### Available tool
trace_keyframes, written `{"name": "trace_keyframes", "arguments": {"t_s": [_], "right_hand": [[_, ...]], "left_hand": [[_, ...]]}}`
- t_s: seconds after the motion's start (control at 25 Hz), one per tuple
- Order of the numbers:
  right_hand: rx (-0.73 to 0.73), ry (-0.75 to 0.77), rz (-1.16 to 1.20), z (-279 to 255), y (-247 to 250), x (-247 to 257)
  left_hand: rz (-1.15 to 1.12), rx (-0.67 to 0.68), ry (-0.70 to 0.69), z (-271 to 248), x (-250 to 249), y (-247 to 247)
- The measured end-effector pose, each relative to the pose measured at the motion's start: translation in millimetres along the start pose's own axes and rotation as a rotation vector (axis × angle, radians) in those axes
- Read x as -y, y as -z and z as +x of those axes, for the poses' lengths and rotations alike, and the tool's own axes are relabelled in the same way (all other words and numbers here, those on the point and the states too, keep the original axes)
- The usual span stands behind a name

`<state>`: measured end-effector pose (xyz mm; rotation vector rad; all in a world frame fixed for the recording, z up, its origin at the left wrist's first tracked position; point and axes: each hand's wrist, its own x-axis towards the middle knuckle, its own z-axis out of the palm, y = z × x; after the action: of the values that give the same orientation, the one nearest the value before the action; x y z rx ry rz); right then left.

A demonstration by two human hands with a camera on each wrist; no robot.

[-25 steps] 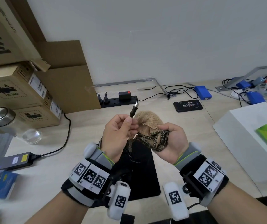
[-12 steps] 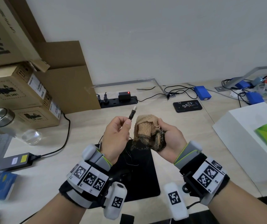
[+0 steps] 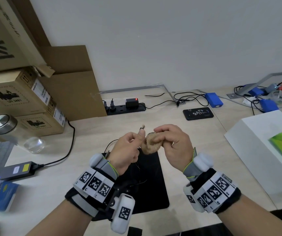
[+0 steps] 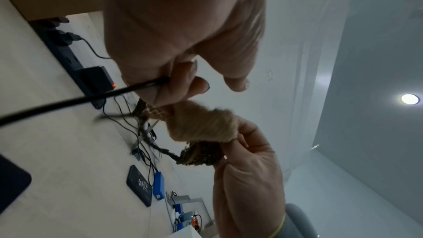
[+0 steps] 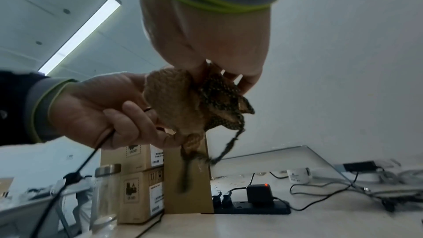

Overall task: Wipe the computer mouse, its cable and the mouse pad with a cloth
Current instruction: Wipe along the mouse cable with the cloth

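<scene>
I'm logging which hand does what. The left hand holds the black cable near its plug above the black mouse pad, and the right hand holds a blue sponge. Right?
Not quite. The right hand holds a bunched tan woven cloth, not a blue sponge, as the right wrist view shows. The left hand does hold the black cable above the black mouse pad.

- cable: thin, black, metal plug end up, held above the desk
- cloth: tan, bunched, beside the plug
- mouse pad: black, flat on the desk
</scene>
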<state>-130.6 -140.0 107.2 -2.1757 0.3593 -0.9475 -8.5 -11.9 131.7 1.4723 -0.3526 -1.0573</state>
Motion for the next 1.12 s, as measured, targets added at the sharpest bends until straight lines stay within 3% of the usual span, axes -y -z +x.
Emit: {"name": "trace_keyframes", "arguments": {"t_s": [0.12,0.32,0.44,0.56,0.76,0.88,1.04,1.12], "right_hand": [[-0.024,0.028,0.013,-0.6,-1.4,2.8],[-0.022,-0.159,0.196,-4.7,-5.7,3.6],[0.115,-0.188,0.306,-8.8,-4.5,10.1],[0.275,-0.313,0.522,-5.8,2.7,16.8],[0.239,-0.056,0.116,2.9,-2.6,9.0],[0.118,-0.112,0.12,4.3,-0.2,3.8],[0.069,-0.091,0.019,3.0,7.1,6.0],[0.07,-0.289,0.003,6.4,5.2,2.1]], "left_hand": [[-0.048,0.035,0.06,2.6,1.5,-1.6],[-0.261,-0.025,-0.05,7.0,-1.1,-2.8],[-0.237,-0.026,-0.109,6.9,-0.1,-2.4],[-0.115,-0.028,-0.172,5.3,-0.3,-1.9],[-0.106,-0.029,-0.165,5.6,-2.7,1.2],[-0.123,-0.068,-0.153,6.5,-1.8,4.4],[-0.118,-0.144,-0.171,13.5,-1.6,12.0],[-0.029,-0.139,-0.195,16.0,-0.5,13.9]]}}
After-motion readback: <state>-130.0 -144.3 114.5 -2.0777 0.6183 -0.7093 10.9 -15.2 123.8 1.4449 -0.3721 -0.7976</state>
